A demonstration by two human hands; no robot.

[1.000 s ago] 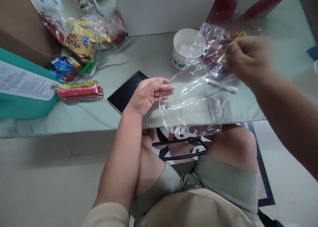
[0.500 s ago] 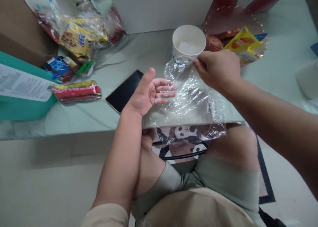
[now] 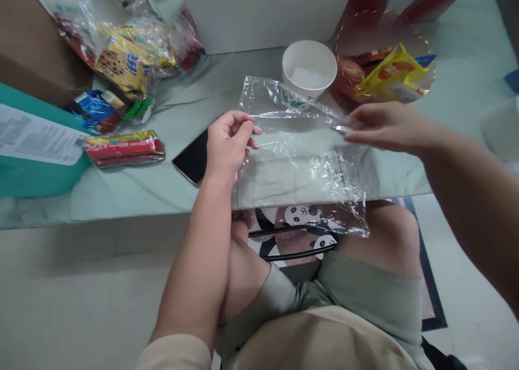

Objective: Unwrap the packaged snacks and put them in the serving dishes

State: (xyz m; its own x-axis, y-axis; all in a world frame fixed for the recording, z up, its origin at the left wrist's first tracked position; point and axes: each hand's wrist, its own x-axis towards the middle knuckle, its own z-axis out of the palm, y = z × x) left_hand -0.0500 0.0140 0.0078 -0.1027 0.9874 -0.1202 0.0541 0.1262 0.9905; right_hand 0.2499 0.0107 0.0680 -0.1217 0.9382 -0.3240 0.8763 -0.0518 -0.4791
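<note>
A clear plastic bag (image 3: 300, 170) is stretched between my two hands, its mouth edge toward the back and its lower end hanging over the table's front edge. My left hand (image 3: 229, 143) pinches the bag's left edge between thumb and fingers. At the opposite side my right hand (image 3: 379, 124) grips the bag's right edge, fingers pressed together. Just behind the bag stands a white paper cup (image 3: 310, 65) with something white inside; the bag's edge overlaps its lower front. Partly under my left hand lies a dark phone (image 3: 192, 159).
A clear gold-rimmed bowl (image 3: 430, 51) of snack packets, one yellow (image 3: 391, 75), stands behind my right hand. To the left are a heap of wrapped snacks (image 3: 125, 62), a red packet (image 3: 125, 151) and a teal container (image 3: 36, 170). A white box (image 3: 263, 19) stands behind.
My left hand has turned from open palm to pinching the bag's left edge. My right hand has moved right and toward me, away from the cup. The bag is now spread wider.
</note>
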